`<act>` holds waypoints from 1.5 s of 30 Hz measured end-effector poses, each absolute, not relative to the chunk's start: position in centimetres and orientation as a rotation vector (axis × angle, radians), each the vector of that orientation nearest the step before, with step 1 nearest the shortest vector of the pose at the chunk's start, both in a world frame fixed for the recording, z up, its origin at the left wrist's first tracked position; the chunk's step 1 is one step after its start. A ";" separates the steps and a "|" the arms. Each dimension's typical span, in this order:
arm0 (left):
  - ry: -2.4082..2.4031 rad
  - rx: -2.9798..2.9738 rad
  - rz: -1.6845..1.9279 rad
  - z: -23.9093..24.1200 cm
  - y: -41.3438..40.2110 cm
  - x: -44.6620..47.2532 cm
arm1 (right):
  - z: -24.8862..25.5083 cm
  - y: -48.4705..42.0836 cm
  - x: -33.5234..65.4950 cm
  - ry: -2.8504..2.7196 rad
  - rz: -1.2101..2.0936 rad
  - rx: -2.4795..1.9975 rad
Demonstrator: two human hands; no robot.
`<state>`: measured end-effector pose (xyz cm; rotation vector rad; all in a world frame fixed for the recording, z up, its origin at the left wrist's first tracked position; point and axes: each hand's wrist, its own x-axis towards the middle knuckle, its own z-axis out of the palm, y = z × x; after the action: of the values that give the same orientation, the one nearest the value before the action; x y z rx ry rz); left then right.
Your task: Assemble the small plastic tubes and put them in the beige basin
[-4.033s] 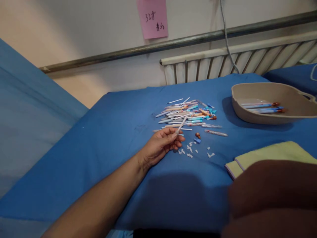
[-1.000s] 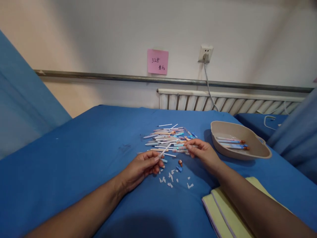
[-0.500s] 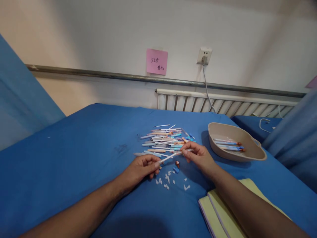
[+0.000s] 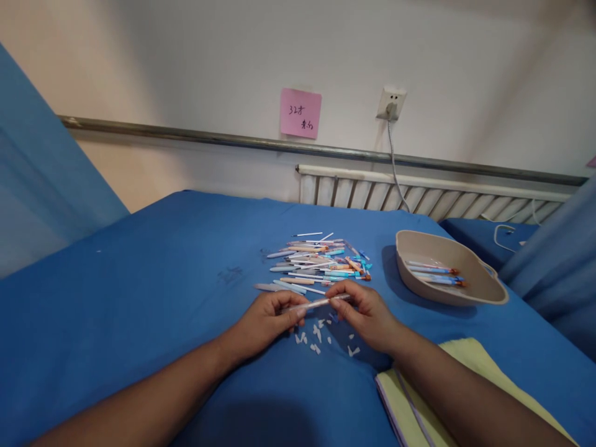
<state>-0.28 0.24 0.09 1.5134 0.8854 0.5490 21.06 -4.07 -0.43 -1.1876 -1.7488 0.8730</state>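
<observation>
My left hand point(image 4: 267, 318) and my right hand point(image 4: 365, 310) rest on a blue cloth point(image 4: 139, 292) and face each other. Both pinch the same thin clear pen barrel point(image 4: 316, 303) with a white refill, held level between them, one hand at each end. Just behind the hands lies a pile of loose pens and refills point(image 4: 319, 264). Small white bits point(image 4: 321, 335) are scattered on the cloth under the hands.
A beige tray point(image 4: 484, 288) with a few assembled pens stands at the right. A yellow-green folded cloth point(image 4: 470, 385) lies under my right forearm. Behind are a radiator point(image 4: 419, 192), a metal rail, a wall socket with cable and a pink note point(image 4: 300, 113).
My right hand came in from the right, reached the pile, then drew back toward me. It now meets my left hand on the barrel, which has tipped from slanted to level.
</observation>
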 end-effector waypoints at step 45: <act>0.903 1.345 0.651 0.4 0.1 -0.1 | -0.9 -4.0 21.3 -1.861 0.523 -1.289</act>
<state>-0.12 0.10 0.41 1.3451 0.9027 0.6514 21.32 -4.01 -0.94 -1.2886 -1.8609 0.5227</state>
